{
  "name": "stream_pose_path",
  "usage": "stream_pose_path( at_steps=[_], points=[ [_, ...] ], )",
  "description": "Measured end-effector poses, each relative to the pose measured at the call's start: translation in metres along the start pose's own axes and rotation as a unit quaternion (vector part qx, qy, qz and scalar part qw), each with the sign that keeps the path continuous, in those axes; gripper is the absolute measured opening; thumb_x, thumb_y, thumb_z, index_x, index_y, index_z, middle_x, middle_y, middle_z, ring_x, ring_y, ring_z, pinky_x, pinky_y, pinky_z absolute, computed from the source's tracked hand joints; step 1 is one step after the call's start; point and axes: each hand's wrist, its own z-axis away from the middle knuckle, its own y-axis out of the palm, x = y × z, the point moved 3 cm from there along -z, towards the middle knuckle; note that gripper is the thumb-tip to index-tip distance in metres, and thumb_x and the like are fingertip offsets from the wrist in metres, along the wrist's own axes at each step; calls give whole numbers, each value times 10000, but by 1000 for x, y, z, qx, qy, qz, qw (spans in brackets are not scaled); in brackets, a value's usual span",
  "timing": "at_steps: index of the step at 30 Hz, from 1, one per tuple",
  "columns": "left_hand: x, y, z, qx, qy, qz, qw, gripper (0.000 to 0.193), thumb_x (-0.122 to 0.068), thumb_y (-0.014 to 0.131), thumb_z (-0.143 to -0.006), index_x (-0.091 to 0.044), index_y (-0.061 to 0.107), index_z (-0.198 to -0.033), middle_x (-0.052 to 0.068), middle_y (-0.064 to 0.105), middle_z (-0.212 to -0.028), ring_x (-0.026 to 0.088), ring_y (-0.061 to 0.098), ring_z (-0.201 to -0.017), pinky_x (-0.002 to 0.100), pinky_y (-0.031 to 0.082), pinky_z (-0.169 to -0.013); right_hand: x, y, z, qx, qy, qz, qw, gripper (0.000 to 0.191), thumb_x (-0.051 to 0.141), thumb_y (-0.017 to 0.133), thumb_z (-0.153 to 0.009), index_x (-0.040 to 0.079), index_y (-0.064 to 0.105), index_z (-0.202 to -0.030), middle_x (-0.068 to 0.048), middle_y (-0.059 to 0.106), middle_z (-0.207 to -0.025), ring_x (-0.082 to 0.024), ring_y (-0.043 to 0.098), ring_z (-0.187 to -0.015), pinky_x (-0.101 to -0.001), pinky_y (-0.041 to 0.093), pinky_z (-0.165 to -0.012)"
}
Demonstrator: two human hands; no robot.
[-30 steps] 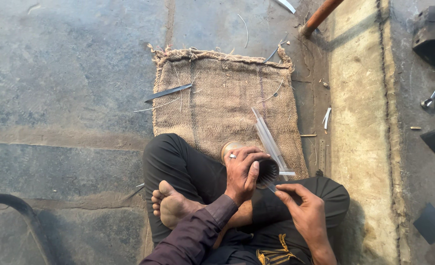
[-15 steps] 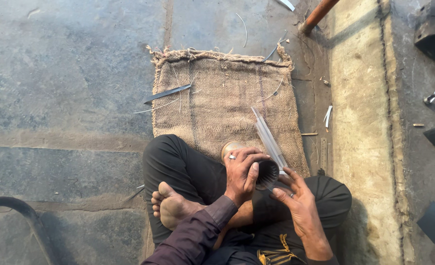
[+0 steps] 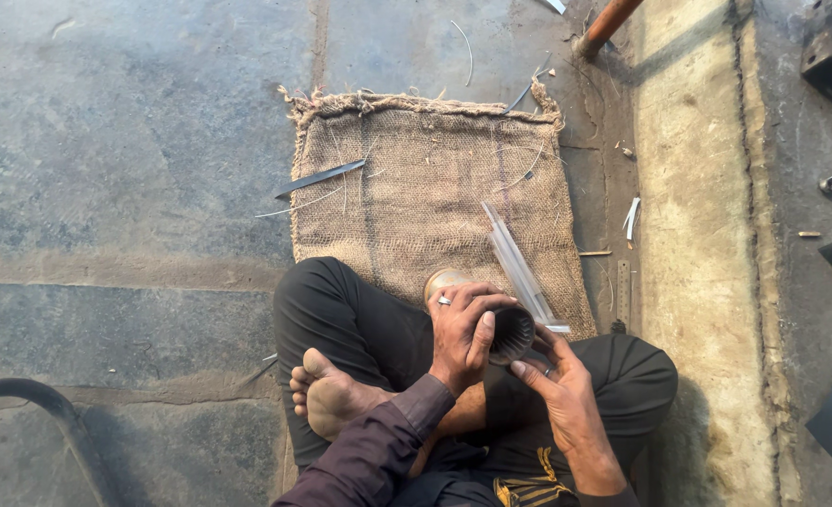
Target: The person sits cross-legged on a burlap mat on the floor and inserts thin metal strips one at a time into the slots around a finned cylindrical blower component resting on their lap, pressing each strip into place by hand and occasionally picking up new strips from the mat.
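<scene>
Since a second earlier, right hand (image 3: 566, 399) rose to the metal cylinder's (image 3: 508, 330) dark mouth, fingers loose against its rim; left hand (image 3: 463, 329) clenched around it.

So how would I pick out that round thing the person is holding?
Find the burlap sack spread flat on the stone floor; the person sits cross-legged at its near edge. The left hand grips a short ribbed metal cylinder with a dark open mouth, right hand just below. The nearby metal strips are flat.
</scene>
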Motion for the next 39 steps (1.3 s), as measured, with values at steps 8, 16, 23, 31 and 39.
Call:
stream_pose_path(
  at_steps=[8,16,23,31,39],
  points=[
    [-2,-2,-2,-4,-4,2,1000,391,-337,395,-1074,-167,737,-1155,48,692,-1204,232,608,-1201,474,264,-1134,3,2,-1,-1,28,-42,999,561,-80,590,-863,-42,519,-1419,-183,617,-1323,-233,657,-1176,-366,573,-989],
    [10,-4,-6,-24,-27,15,999,394,-338,402,-1072,-140,739,-1124,69,704,-1193,252,603,-1229,504,196,-1194,22,-26,-36,-109,-56,88,989,504,-42,580,-906,-40,537,-1409,-164,640,-1271,-245,701,-1029,-344,589,-877],
    [57,-13,-48,-110,-104,54,987,442,-295,312,-1111,-87,697,-1176,94,703,-1174,210,665,-1108,335,507,-1004,44,-3,-86,-85,-37,412,906,430,75,725,-871,110,679,-1298,-80,738,-1172,-202,743,-955,-330,612,-821],
    [70,-6,-65,-155,-247,100,951,440,-321,349,-1056,-141,744,-1132,38,730,-1123,189,690,-1052,374,522,-988,39,94,-69,134,-242,723,634,552,215,856,-679,85,652,-1175,-114,649,-1126,-320,660,-1023,-464,487,-850],
    [35,7,-39,-162,-176,-22,971,401,-331,356,-1054,-175,719,-1125,28,702,-1154,224,610,-1151,447,247,-1081,34,75,-74,177,-226,693,661,256,169,758,-847,133,693,-1092,-83,704,-980,-291,699,-950,-441,537,-847]
  ],
)
